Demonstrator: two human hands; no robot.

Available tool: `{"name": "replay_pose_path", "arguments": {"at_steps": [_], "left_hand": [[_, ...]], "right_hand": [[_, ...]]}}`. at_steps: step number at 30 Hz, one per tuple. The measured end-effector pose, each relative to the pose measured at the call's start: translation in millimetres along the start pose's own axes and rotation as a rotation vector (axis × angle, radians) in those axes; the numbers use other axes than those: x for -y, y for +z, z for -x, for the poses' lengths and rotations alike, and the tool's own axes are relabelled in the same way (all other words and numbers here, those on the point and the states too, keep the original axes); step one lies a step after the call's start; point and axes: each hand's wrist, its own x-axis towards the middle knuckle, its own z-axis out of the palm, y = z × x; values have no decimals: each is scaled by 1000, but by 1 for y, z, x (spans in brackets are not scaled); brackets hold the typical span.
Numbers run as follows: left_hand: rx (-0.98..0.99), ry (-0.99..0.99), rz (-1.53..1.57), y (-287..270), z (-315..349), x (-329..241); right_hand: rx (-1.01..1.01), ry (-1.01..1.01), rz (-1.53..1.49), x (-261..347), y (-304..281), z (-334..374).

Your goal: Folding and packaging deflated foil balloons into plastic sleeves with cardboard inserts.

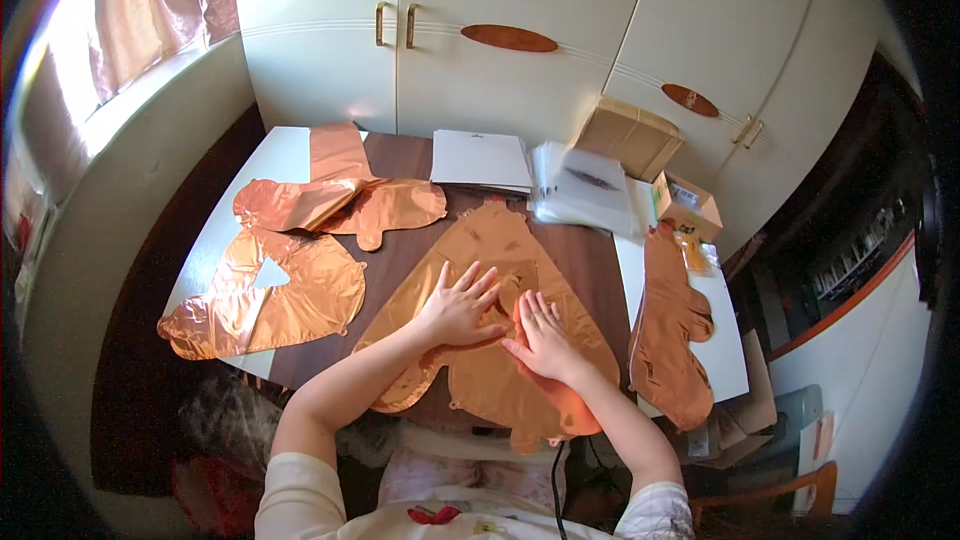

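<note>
A large, deflated copper foil balloon [490,240], roughly triangular, lies flat on the table in front of me. My left hand [462,305] presses on its middle with the fingers spread. Beside it, my right hand [545,340] lies on the balloon with fingers stretched out, holding nothing that I can see. A brighter orange strip [568,402] shows under and below the right hand; I cannot tell if it is a fold of the foil or a separate piece.
More flat copper foil balloons lie at the left [300,285], back left [400,208] and right [665,330]. Along the back are white sheets [480,158], clear plastic bags [580,185], a cardboard box [632,130] and a small open box [690,202]. A cable [558,485] hangs below the front edge.
</note>
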Motion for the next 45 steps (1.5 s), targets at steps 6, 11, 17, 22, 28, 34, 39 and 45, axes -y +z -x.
{"name": "replay_pose_path", "arguments": {"at_steps": [6, 11, 17, 22, 28, 34, 39, 45], "left_hand": [[-176, 2, 165, 6, 1, 2], [-64, 31, 42, 1, 0, 0], [-101, 20, 49, 2, 1, -1], [-86, 30, 54, 1, 1, -2], [-99, 29, 51, 2, 1, -1], [-81, 33, 69, 3, -2, 1], [-165, 120, -100, 4, -4, 12], [-55, 339, -54, -12, -37, -21]], "right_hand": [[45, -3, 174, 1, 5, -2], [2, 4, -42, -7, -12, -7], [-161, -167, -89, -52, -33, -33], [-19, -221, 29, -69, -36, -41], [174, -141, 154, -65, -50, -52], [227, -119, 205, -62, -54, -54], [218, -114, 243, -62, -52, -56], [212, -74, 291, -66, -48, -56]]}}
